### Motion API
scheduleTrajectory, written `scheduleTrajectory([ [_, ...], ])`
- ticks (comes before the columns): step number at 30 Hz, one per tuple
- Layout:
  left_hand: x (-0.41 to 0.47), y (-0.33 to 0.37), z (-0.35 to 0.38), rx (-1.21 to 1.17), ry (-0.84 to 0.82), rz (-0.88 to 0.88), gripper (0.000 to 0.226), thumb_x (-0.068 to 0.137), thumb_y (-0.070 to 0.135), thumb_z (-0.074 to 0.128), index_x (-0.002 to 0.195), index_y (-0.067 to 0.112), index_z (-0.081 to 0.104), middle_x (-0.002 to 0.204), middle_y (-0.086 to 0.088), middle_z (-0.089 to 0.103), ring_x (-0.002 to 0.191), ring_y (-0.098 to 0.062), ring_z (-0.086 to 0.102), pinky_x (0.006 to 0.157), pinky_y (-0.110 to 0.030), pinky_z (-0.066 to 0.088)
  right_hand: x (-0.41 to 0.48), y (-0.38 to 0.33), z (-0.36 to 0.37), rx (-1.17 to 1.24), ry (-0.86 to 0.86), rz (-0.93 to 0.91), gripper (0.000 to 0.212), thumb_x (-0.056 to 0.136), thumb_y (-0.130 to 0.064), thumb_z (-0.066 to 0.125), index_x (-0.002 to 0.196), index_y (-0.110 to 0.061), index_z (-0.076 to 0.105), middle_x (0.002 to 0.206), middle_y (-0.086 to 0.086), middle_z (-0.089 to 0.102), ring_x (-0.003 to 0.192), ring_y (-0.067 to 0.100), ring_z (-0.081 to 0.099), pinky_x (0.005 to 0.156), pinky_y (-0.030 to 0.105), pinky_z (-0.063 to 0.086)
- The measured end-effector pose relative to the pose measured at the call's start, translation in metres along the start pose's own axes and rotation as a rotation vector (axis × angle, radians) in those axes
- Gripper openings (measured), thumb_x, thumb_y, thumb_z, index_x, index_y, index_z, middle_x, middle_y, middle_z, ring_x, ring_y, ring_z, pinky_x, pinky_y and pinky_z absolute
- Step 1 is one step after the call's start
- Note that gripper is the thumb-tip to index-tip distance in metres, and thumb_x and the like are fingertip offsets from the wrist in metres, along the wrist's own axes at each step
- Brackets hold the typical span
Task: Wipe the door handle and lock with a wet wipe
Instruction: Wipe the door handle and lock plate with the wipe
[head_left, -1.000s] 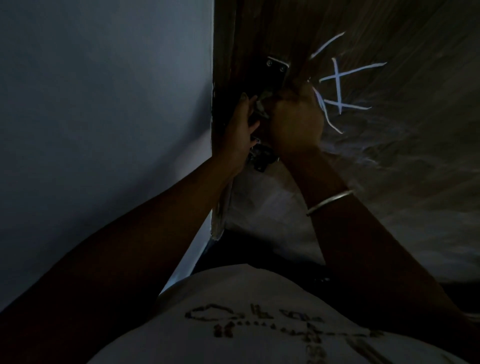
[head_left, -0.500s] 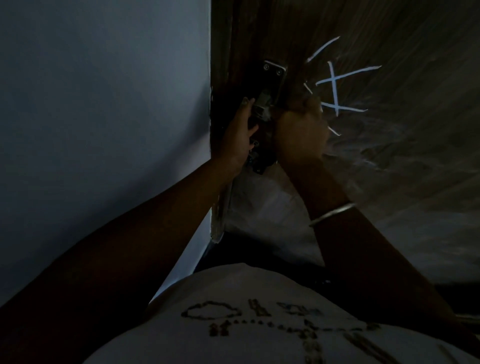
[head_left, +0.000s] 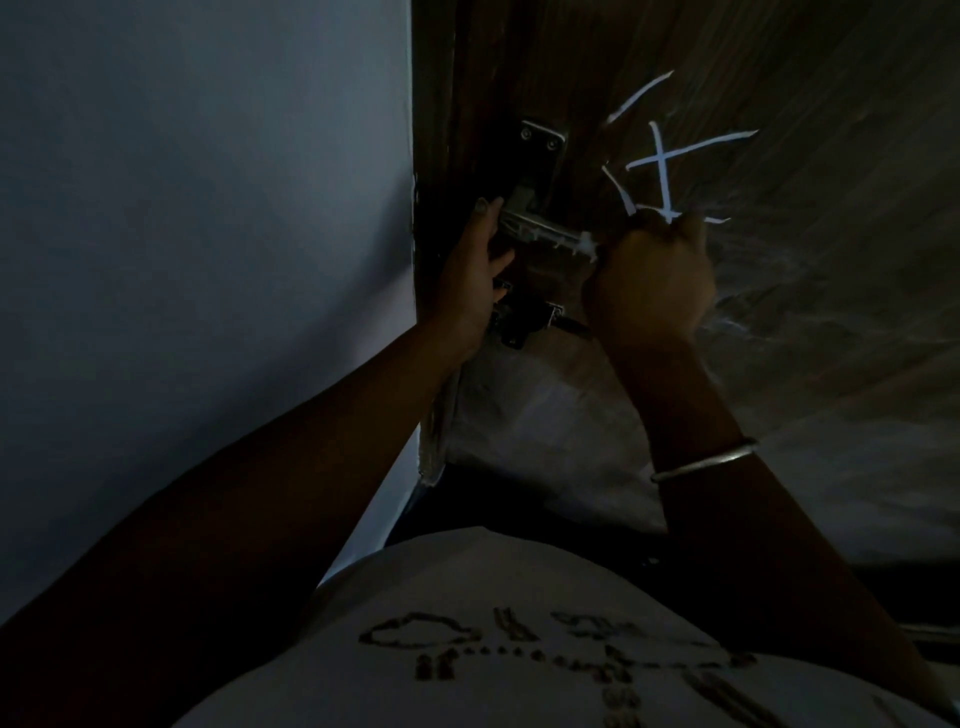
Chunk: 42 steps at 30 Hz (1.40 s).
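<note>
The scene is dim. A metal lever handle juts from a dark lock plate on a brown wooden door. My left hand grips the door's edge beside the plate, thumb near the handle's base. My right hand is closed at the handle's free end, pinching a white wet wipe that shows just at its fingertips. Lower lock parts sit between both hands.
A pale wall fills the left side, meeting the door's edge. White chalk strokes mark the door right of the handle. A silver bangle circles my right wrist. My white printed shirt fills the bottom.
My right hand has slid rightward from the handle's base to its free end, uncovering the lever. My left hand has stayed on the door's edge.
</note>
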<state>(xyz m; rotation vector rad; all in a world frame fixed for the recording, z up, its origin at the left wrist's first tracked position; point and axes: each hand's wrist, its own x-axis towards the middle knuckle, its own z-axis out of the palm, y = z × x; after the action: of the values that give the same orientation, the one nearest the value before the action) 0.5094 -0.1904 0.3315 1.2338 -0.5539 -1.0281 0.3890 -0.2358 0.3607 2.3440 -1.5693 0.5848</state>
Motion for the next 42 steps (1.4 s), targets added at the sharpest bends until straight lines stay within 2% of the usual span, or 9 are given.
scheduleTrajectory([
  [6, 0.004, -0.003, 0.002, -0.034, 0.027, -0.01, 0.047, 0.098, 0.039, 0.022, 0.14, 0.023, 0.032, 0.148, -0.004, 0.036, 0.129, -0.023, 0.043, 0.104, -0.041, 0.033, 0.009, -0.047, 0.001, 0.077, 0.065, -0.18, 0.012, 0.07, -0.007, 0.074, 0.066, 0.002, 0.068, 0.076, 0.02, 0.068, 0.082, 0.041, 0.064, 0.056, 0.039, 0.052],
  [11, 0.003, -0.003, 0.002, -0.14, 0.03, -0.006, 0.044, 0.099, 0.035, 0.025, 0.134, 0.013, 0.041, 0.136, -0.014, 0.049, 0.108, -0.018, 0.056, 0.089, -0.032, 0.049, 0.015, -0.062, 0.008, 0.152, 0.045, -0.315, 0.033, 0.086, -0.023, 0.044, 0.081, -0.007, 0.072, 0.089, 0.009, 0.07, 0.095, 0.036, 0.058, 0.066, 0.037, 0.046],
  [14, 0.003, -0.002, 0.003, -0.063, 0.023, -0.015, 0.045, 0.098, 0.038, 0.022, 0.137, 0.021, 0.036, 0.144, -0.007, 0.042, 0.125, -0.022, 0.047, 0.096, -0.037, 0.04, 0.013, -0.049, 0.006, 0.11, 0.052, -0.248, 0.015, 0.082, -0.021, 0.064, 0.079, -0.008, 0.072, 0.085, 0.009, 0.07, 0.096, 0.035, 0.06, 0.068, 0.037, 0.048],
  [19, 0.002, -0.003, 0.003, 0.006, 0.031, 0.004, 0.047, 0.097, 0.039, 0.023, 0.142, 0.025, 0.028, 0.15, -0.001, 0.033, 0.131, -0.02, 0.04, 0.097, -0.037, 0.029, -0.002, -0.002, -0.004, 0.126, -0.107, -0.075, 0.022, 0.093, -0.019, 0.051, 0.103, -0.006, 0.066, 0.109, 0.018, 0.062, 0.116, 0.032, 0.049, 0.083, 0.042, 0.046],
  [24, 0.003, -0.007, 0.003, 0.038, 0.019, 0.018, 0.043, 0.098, 0.038, 0.023, 0.14, 0.029, 0.029, 0.15, 0.0, 0.032, 0.131, -0.02, 0.04, 0.099, -0.039, 0.032, -0.015, 0.028, 0.008, 0.806, 0.067, 0.175, 0.018, 0.089, -0.02, 0.062, 0.103, -0.011, 0.069, 0.095, -0.01, 0.065, 0.083, -0.014, 0.056, 0.073, 0.0, 0.04],
  [29, 0.003, -0.008, 0.002, 0.034, 0.011, 0.026, 0.043, 0.098, 0.038, 0.024, 0.14, 0.028, 0.03, 0.149, 0.0, 0.033, 0.13, -0.019, 0.04, 0.097, -0.038, 0.032, -0.022, 0.025, 0.026, 1.357, 0.075, 0.532, 0.017, 0.086, -0.006, 0.064, 0.103, -0.01, 0.068, 0.103, 0.003, 0.069, 0.09, -0.001, 0.065, 0.081, 0.02, 0.052],
  [33, 0.002, -0.007, 0.002, 0.037, 0.004, 0.017, 0.044, 0.098, 0.038, 0.024, 0.14, 0.028, 0.029, 0.149, 0.0, 0.033, 0.13, -0.019, 0.04, 0.097, -0.038, 0.032, -0.021, 0.015, 0.031, 1.322, 0.055, 0.494, 0.021, 0.087, -0.008, 0.064, 0.103, -0.021, 0.067, 0.095, -0.011, 0.068, 0.088, -0.003, 0.065, 0.082, 0.021, 0.052],
  [39, 0.002, -0.006, 0.003, 0.04, 0.002, 0.018, 0.045, 0.098, 0.039, 0.022, 0.141, 0.028, 0.028, 0.149, 0.001, 0.033, 0.129, -0.017, 0.041, 0.095, -0.037, 0.031, -0.023, 0.015, 0.047, 1.425, -0.006, 0.694, 0.024, 0.088, 0.0, 0.06, 0.111, 0.001, 0.065, 0.085, -0.003, 0.067, 0.067, -0.01, 0.064, 0.062, 0.01, 0.049],
  [42, 0.002, -0.007, 0.002, 0.045, -0.004, 0.018, 0.045, 0.098, 0.038, 0.022, 0.141, 0.027, 0.028, 0.15, 0.001, 0.032, 0.13, -0.018, 0.04, 0.096, -0.037, 0.032, -0.021, 0.015, 0.045, 1.448, 0.043, 0.698, 0.022, 0.087, 0.001, 0.06, 0.108, -0.001, 0.067, 0.085, -0.009, 0.066, 0.072, -0.008, 0.064, 0.069, 0.013, 0.052],
])
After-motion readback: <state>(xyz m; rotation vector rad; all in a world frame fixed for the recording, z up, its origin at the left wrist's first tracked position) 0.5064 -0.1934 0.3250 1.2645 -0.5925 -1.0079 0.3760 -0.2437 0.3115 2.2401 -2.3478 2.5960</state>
